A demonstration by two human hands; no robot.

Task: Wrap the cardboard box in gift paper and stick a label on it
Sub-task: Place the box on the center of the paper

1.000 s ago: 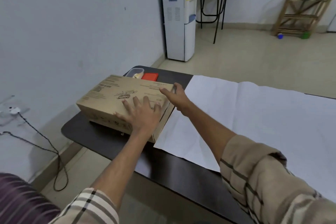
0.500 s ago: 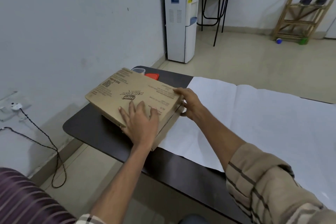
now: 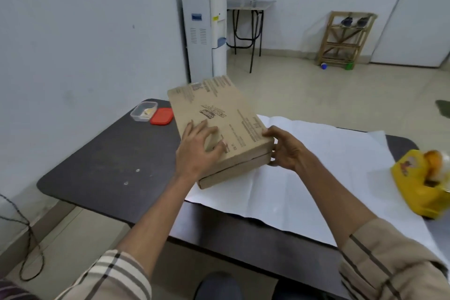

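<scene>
Your flat brown box, print upward, tilts far end high over the creased white paper's left edge.

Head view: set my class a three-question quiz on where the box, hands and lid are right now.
1. True or false: the red lid sits closed on the clear container.
2. Which hand grips the cardboard box at its near right corner? A) left B) right C) neither
3. Fill in: the left hand lies flat on the box's ____ face.
Key: 1 false, it lies beside it. 2 B, the right hand. 3 top.
</scene>
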